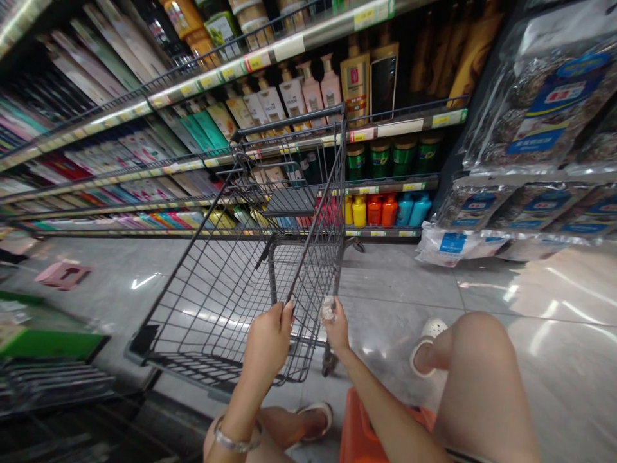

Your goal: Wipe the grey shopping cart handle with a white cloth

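A dark wire shopping cart [216, 302] stands in front of me on the tiled floor, its basket towards the left and its handle side near the shelves. My left hand [267, 337] is closed around the top rim of the cart's near side. Lower and to the right, my right hand [339, 328] pinches a crumpled whitish cloth [328, 310]. This cloth is against or very close to the cart's frame upright; exact contact is hard to make out. A caster wheel [328, 361] shows just below that hand.
Shelves [284, 46] of shampoo and lotion bottles run behind the cart. Packs of steel wool scourers [554, 90] hang at right. An orange plastic stool [354, 427] is beneath me. A pink stool [63, 275] and a green display stand [58, 344] are at left.
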Motion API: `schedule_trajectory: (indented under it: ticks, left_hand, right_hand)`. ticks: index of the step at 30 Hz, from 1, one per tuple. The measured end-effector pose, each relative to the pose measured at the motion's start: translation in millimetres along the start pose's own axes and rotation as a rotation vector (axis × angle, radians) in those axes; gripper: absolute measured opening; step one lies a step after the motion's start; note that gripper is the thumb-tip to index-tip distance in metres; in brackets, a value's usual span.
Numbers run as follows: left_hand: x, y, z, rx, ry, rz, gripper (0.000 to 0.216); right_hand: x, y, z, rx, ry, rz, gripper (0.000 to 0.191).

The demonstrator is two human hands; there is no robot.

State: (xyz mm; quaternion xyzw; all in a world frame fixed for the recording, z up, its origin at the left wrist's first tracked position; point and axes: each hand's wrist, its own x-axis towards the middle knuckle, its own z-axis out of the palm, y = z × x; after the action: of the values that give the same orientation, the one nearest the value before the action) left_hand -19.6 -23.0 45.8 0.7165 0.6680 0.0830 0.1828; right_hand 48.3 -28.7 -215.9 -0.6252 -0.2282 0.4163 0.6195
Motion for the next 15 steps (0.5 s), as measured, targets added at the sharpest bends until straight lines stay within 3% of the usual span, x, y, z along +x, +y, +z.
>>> schedule_trajectory:
  ticks: [3,9,15]
  left_hand:
    - [0.1,0.8,-0.4,0.011,0.002,0.0,0.034]
    - [0.6,1.4,0.4,0.047,0.002,0.013,0.034]
    - [1.3,1.3,1.7,0.038,0.002,-0.001,0.034]
  right_hand:
    - [9.8,-4.7,-5.0,-0.02,-0.071,0.034,0.033]
    - [11.8,-9.8,-6.0,-0.075,-0.041,0.192,0.005]
    - [6.8,-28.8,6.8,-0.02,-0.035,0.298,0.002]
